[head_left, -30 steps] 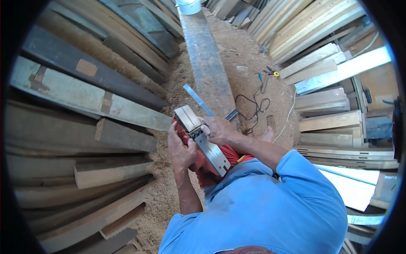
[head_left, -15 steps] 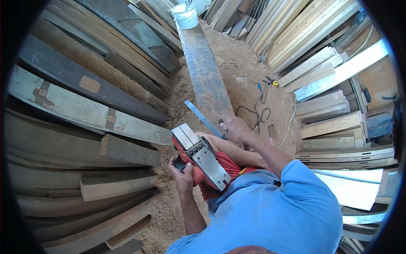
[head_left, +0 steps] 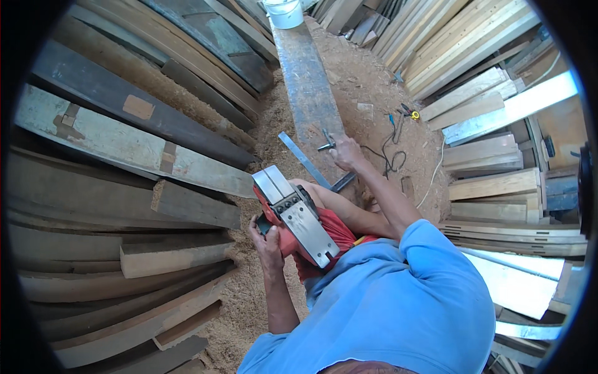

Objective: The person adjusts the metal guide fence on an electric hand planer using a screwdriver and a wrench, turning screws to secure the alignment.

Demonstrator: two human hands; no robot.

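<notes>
My left hand [head_left: 268, 246] is closed round the grip of a red electric hand planer [head_left: 302, 227], which lies upside down against my lap, its metal sole and cutter block facing up. Over the near end of a worn plank [head_left: 305, 75], my right hand [head_left: 346, 151] pinches a short, dark metal tool [head_left: 326, 147]; its exact kind is too small to make out. Just below that hand lies a try square [head_left: 304, 163], its steel blade pointing to the upper left and its dark stock beside my knee.
A white bucket [head_left: 285, 14] stands on the plank's far end. Boards [head_left: 131, 156] are stacked along the left, and more timber [head_left: 489, 149] lines the right. On the shavings-covered floor lie a dark cord [head_left: 392, 156] and a yellow-and-black tape measure [head_left: 414, 115].
My right hand has moved up and away from the try square's stock, and the short dark tool now shows in its fingers. The left hand keeps its hold on the planer.
</notes>
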